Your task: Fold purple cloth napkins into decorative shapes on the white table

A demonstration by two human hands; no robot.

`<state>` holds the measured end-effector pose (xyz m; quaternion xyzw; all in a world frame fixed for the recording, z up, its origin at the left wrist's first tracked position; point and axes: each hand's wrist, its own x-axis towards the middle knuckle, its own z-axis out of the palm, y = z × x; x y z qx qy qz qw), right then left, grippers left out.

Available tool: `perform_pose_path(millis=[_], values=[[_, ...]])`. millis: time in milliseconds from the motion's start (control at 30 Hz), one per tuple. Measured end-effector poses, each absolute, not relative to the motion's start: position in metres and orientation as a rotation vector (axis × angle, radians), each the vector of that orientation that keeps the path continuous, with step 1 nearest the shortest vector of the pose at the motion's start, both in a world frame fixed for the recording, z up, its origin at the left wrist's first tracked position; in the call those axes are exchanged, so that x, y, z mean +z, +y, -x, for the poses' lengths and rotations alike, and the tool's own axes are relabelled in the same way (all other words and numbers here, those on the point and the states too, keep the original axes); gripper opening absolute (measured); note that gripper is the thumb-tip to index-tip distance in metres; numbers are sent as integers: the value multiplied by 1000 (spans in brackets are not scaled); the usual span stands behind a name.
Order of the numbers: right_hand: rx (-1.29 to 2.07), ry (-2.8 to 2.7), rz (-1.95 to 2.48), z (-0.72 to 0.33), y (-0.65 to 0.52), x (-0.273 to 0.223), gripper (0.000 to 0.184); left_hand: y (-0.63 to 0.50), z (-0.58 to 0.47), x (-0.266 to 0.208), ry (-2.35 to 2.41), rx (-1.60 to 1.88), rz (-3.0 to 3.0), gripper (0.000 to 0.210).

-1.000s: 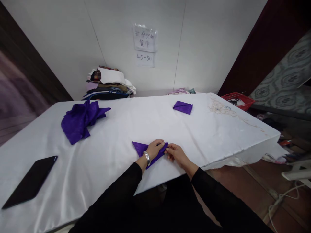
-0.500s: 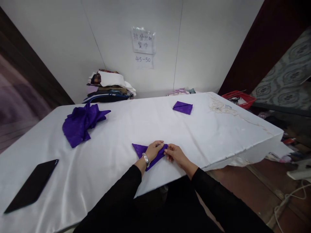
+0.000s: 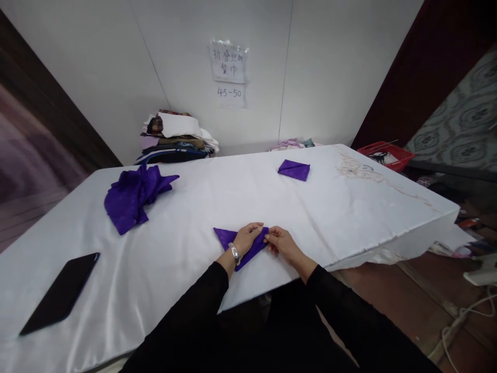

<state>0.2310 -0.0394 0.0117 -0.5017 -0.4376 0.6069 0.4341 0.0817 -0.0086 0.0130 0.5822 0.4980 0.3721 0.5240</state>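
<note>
A folded purple napkin [image 3: 250, 255] lies near the front edge of the white-covered table, one pointed corner reaching out to the left. Across its upper part rests my left hand [image 3: 247, 238], a silver bracelet on the wrist, its thumb and fingers closed on the cloth. My right hand [image 3: 282, 242] pinches the napkin's right end between thumb and fingertips, the other fingers curled. The palms and both wrists cover part of the folds. Farther back on the table is a small flat purple napkin [image 3: 294, 170] folded into a packet.
A loose heap of purple cloths [image 3: 134, 197] sits at the left, with a dark tablet-like slab [image 3: 60, 295] in front of it. Folded clothes [image 3: 178, 137] are stacked behind the table [image 3: 186, 248]. A red basket [image 3: 399, 160] stands beyond the right corner; a handwritten sign [image 3: 230, 65] hangs on the wall.
The whole view has shifted slightly. Both hands keep almost the same grip on the napkin, and its folds look nearly unchanged.
</note>
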Motion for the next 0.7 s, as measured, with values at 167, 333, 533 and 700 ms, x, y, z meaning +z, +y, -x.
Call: perform_pose_path(millis=[167,333,533,700], values=[[1490,-1115,1263,-232,-40,13,21,-8,-81,15,1170,865,-1386,32],[1485,-1117,1242,-232,-38,14,20,-7,-81,18,1197,767,-1383,44],[1426,-1245,1250,-235,-37,13,8,-5,-81,17,1226,746,-1458,43],[1396,-1323,1268,-238,-34,12,1,-3,-83,15,1207,738,-1522,40]])
